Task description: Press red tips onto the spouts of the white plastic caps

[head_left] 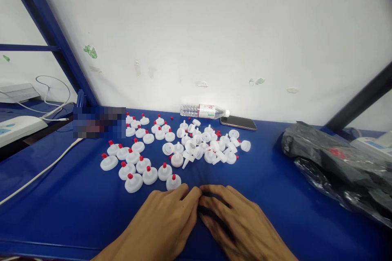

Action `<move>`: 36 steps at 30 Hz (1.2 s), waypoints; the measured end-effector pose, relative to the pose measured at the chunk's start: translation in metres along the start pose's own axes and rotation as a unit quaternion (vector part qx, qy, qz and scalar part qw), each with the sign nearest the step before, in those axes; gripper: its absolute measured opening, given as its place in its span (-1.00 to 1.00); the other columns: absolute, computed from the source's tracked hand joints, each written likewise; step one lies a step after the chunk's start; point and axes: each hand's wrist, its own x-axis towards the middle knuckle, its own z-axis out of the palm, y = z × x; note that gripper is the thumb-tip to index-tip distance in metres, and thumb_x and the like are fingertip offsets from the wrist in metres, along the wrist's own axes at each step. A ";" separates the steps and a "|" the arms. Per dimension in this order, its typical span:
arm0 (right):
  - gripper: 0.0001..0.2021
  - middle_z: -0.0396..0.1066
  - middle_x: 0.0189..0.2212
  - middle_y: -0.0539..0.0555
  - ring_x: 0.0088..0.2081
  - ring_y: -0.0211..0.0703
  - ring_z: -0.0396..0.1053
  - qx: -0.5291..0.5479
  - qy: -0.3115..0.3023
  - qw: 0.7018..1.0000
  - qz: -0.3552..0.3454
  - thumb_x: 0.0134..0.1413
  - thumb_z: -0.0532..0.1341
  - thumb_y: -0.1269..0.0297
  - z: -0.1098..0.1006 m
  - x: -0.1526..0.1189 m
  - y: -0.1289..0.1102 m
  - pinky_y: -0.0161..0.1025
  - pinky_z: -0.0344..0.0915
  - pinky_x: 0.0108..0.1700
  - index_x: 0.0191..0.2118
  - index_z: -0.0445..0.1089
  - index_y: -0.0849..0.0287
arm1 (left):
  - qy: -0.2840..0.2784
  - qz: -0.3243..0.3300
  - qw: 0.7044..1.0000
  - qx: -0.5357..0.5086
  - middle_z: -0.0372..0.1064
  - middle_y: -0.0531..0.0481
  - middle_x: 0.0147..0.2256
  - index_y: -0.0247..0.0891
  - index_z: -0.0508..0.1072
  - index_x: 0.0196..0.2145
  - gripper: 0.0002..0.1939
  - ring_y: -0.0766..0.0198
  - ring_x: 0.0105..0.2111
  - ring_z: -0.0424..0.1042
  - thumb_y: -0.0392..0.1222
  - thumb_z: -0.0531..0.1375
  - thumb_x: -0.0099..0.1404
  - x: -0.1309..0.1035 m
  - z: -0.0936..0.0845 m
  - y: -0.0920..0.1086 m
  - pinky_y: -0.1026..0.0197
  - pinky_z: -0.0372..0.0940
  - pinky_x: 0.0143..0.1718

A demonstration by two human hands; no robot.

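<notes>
My left hand [167, 218] and my right hand [234, 214] meet at the fingertips above the front of the blue table. Both have curled, closed fingers; anything pinched between them is hidden. Just beyond the left hand stands a white nozzle cap with a red tip [173, 182]. Several more red-tipped white caps [133, 182] stand upright in loose groups to the left. Ahead of my hands lies a jumbled pile of white nozzle caps [198, 153], many on their sides or upturned, without red tips. Small red tips [218, 133] are scattered among them.
A clear plastic bottle [206, 111] lies near the wall, beside a phone [239, 122]. On the right is a crumpled dark plastic bag [330, 163]. A white cable [45, 170] crosses the left side of the blue table [257, 171]. Something pixelated [99, 122] sits back left.
</notes>
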 end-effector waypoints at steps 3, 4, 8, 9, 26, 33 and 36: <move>-0.70 0.46 0.08 0.04 -0.02 -0.07 0.49 0.002 0.003 1.000 -0.001 0.33 0.16 0.38 -0.002 0.000 0.000 -0.10 0.53 0.04 0.11 0.40 -0.01 | 0.009 -0.002 1.000 -0.001 0.50 -0.01 -0.18 -0.15 0.38 0.02 -0.68 0.08 -0.32 0.58 -0.36 -0.08 0.48 0.001 0.002 -0.001 0.05 0.46 -0.37; -0.70 0.46 0.09 0.04 -0.02 -0.07 0.49 0.003 0.003 1.000 -0.002 0.34 0.16 0.38 -0.002 0.001 -0.001 -0.09 0.53 0.04 0.11 0.39 -0.01 | 0.009 0.000 1.000 0.004 0.50 -0.02 -0.18 -0.15 0.38 0.02 -0.68 0.08 -0.32 0.58 -0.36 -0.07 0.48 0.001 0.002 -0.001 0.06 0.46 -0.37; -0.70 0.45 0.10 0.04 -0.02 -0.04 0.48 0.005 -0.002 1.000 -0.002 0.34 0.17 0.38 -0.003 0.001 0.000 -0.03 0.53 0.04 0.12 0.37 -0.01 | 0.000 0.004 1.000 0.019 0.50 -0.04 -0.17 -0.15 0.38 0.05 -0.67 0.07 -0.32 0.58 -0.36 -0.06 0.47 0.000 0.003 -0.001 0.06 0.46 -0.38; -0.70 0.45 0.11 0.03 -0.02 -0.03 0.48 0.005 -0.002 1.000 0.000 0.33 0.17 0.38 -0.003 0.000 0.000 -0.02 0.53 0.04 0.12 0.36 -0.02 | -0.001 0.002 1.000 0.016 0.50 -0.03 -0.17 -0.15 0.38 0.04 -0.67 0.07 -0.32 0.58 -0.36 -0.06 0.47 0.000 0.003 -0.001 0.06 0.46 -0.38; -0.70 0.45 0.11 0.05 -0.02 -0.04 0.49 0.003 -0.004 1.000 0.000 0.34 0.16 0.37 0.001 0.000 0.000 -0.01 0.51 0.08 0.12 0.37 -0.02 | -0.016 -0.003 1.000 0.018 0.51 -0.06 -0.15 -0.16 0.39 0.06 -0.65 0.05 -0.30 0.59 -0.37 -0.07 0.47 0.001 -0.002 0.001 0.01 0.49 -0.35; -0.71 0.45 0.10 0.04 -0.03 -0.02 0.49 0.000 -0.011 1.000 0.006 0.35 0.16 0.35 -0.003 0.001 -0.001 -0.02 0.53 0.04 0.12 0.37 -0.03 | 0.009 -0.014 1.000 0.008 0.53 -0.07 -0.16 -0.16 0.43 0.02 -0.64 0.04 -0.33 0.60 -0.34 -0.09 0.48 0.001 0.002 0.000 -0.02 0.51 -0.37; -0.72 0.47 0.08 0.02 -0.05 -0.02 0.51 -0.002 -0.016 1.000 0.002 0.35 0.15 0.36 -0.003 0.001 -0.001 0.00 0.53 0.05 0.11 0.37 -0.04 | 0.050 -0.040 0.998 0.001 0.54 -0.11 -0.13 -0.18 0.44 0.05 -0.60 0.05 -0.31 0.61 -0.32 -0.13 0.50 0.000 0.006 -0.001 -0.03 0.52 -0.32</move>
